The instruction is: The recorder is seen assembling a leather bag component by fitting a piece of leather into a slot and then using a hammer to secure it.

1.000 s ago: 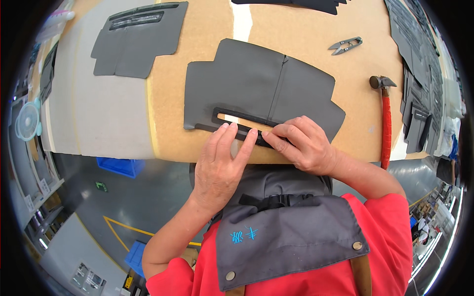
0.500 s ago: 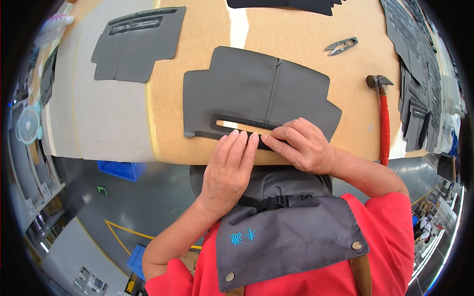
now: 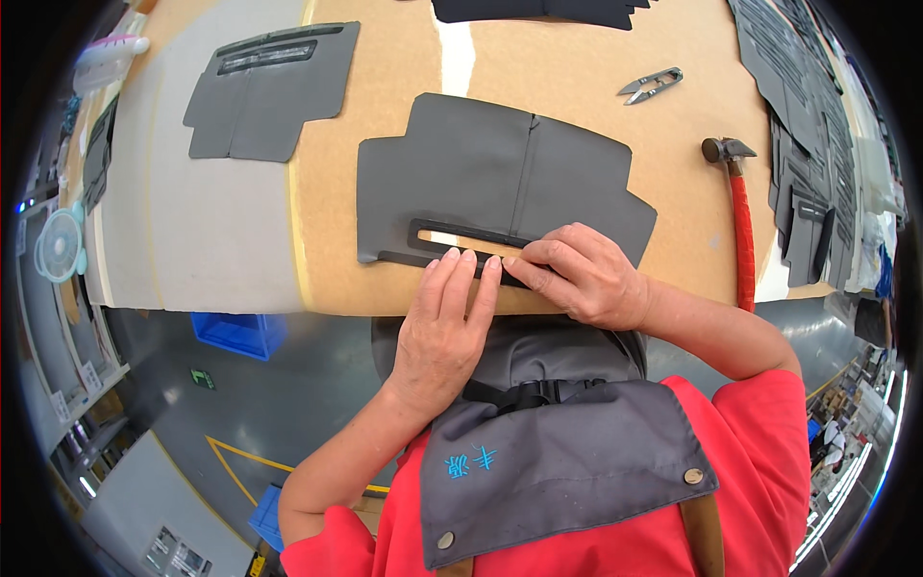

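A dark grey sheet panel with stepped corners lies on the table before me. Near its close edge is a long slot framed in black, and a black strip runs along that edge. My left hand rests with straight fingers, their tips pressing on the strip just below the slot. Thumb and forefinger of my right hand pinch the strip's edge right beside those fingertips. The right end of the slot and part of the strip are hidden under my right hand.
Thread snips and a red-handled hammer lie to the right. A similar grey panel is at the left. Stacked dark pieces line the right side, with more at the far edge. A blue bin stands below the table's left part.
The whole view has shifted slightly. Both hands keep nearly the same place on the panel's near edge, with the left fingertips a little more spread.
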A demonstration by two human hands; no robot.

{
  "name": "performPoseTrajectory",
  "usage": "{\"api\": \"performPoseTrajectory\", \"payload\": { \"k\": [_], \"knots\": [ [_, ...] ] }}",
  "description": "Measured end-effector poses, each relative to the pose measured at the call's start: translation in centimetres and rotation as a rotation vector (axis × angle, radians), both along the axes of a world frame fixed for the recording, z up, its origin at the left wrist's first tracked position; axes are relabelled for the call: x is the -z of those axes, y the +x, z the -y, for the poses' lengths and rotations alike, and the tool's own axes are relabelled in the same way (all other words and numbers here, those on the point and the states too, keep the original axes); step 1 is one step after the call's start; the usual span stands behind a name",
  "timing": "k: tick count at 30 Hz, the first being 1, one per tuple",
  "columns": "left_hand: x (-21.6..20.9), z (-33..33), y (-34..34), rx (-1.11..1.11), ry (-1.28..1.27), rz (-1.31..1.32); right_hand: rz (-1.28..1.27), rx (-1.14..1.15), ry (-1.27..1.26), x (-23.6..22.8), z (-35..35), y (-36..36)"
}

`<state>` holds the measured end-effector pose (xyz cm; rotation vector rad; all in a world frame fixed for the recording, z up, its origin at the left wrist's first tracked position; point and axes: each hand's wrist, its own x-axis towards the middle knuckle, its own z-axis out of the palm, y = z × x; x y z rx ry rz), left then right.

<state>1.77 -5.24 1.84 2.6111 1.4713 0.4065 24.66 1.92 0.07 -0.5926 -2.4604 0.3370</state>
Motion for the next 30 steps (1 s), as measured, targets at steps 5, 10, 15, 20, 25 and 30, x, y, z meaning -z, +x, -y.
{"api": "performPoseTrajectory", "payload": {
  "k": [5, 10, 15, 20, 25, 30],
  "knots": [
    [0.2, 0.1, 0.1, -0.007, 0.020, 0.010, 0.019, -0.030, 0.043, 0.0, -0.1, -0.1],
    [0.5, 0.3, 0.3, -0.033, 0.037, 0.009, 0.061, -0.060, 0.070, 0.0, -0.1, 0.1],
    [0.5, 0.2, 0.1, 0.005, 0.049, -0.016, 0.022, -0.031, 0.009, -0.1, 0.0, 0.4],
    [0.5, 0.3, 0.2, -0.015, 0.027, 0.005, 0.039, -0.042, 0.062, 0.1, 0.1, 0.3],
    [0.3, 0.4, 0.3, -0.023, 0.013, -0.015, 0.051, -0.056, -0.002, -0.3, -0.2, 0.5],
    [0.5, 0.5, 0.3, -0.021, 0.004, -0.013, -0.003, 0.003, -0.087, 0.3, 0.1, 1.1]
  ]
}}
